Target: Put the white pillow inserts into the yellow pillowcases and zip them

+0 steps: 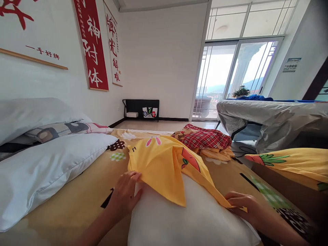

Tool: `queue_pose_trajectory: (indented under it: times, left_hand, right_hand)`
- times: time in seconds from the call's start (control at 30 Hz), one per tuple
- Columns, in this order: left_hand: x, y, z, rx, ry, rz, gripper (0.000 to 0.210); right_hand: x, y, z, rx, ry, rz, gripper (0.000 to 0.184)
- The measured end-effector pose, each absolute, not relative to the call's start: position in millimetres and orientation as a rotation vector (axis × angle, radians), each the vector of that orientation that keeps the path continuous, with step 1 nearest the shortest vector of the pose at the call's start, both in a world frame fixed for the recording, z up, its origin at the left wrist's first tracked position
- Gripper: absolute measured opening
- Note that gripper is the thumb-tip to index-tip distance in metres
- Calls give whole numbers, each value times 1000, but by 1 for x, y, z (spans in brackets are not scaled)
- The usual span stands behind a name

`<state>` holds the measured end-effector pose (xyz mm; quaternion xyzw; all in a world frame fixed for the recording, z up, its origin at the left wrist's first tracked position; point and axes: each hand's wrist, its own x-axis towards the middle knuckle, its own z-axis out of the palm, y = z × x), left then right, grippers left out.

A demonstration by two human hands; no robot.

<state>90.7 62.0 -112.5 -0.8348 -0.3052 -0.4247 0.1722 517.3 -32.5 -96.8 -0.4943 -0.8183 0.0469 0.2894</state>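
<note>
Two bare hands work at a bright yellow cloth cover (159,167) printed with pink rabbit ears and a carrot. It lies in the near centre, partly over the top of a plump white pillow (164,218) on a tan, patterned sheet (77,198). The right hand (243,208) pinches the cover's right edge between thumb and fingers. The left hand (128,188) touches its left edge with bent fingers, the thumb apart near the pillow; whether it grips the cloth, I cannot tell.

The cover's near edge hangs in a loose, pointed flap; holding both side edges firmly and drawing them evenly would probably keep the fabric from twisting.

On the left wall, a white paper scroll (46,37) has a large, cut-off red character above small writing, "一手好牌". Beside it, a red hanging scroll (93,51) shows "神附体" in white, its top out of view. A narrow white scroll (114,51) beyond ends with "解难" in red. The small notice (292,65) on the far right wall is too small to read.
</note>
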Motion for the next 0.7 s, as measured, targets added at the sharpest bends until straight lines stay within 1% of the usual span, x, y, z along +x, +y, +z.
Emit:
queue_pose_trajectory:
  times: [0.03, 0.1, 0.13, 0.23, 0.27, 0.37, 0.47, 0.57, 0.63, 0.7]
  left_hand:
    - [101, 56, -106, -2354, -795, -1179, 39]
    - [124, 46, -94, -2370, -654, -1066, 43]
    - [137, 44, -89, -2376, -599, -1001, 41]
    - [166, 45, -84, -2334, -466, -927, 23]
    - [172, 47, -84, -2323, -422, -960, 21]
    - [172, 43, -90, -2411, -235, -1126, 28]
    - [151, 22, -95, -2566, -51, -1249, 29]
    - [117, 0, -96, -2773, -182, -1428, 28]
    - [91, -5, -96, -2900, -354, -1643, 27]
    - [64, -2, -98, -2902, -508, -1881, 25]
  right_hand:
    - [517, -30, -98, -1321, -2216, 184, 22]
    - [514, -27, -100, -1364, -2199, 271, 25]
    - [513, -27, -100, -1406, -2181, 312, 25]
    - [514, -30, -99, -1543, -2163, 370, 26]
    - [517, -32, -98, -1576, -2163, 356, 28]
    - [535, -43, -93, -1615, -2151, 200, 36]
    - [557, -53, -89, -1610, -2179, 17, 35]
    - [571, -55, -89, -1618, -2215, -42, 35]
    - [572, -51, -89, -1636, -2225, -11, 36]
    - [572, -47, -89, -1640, -2226, 34, 36]
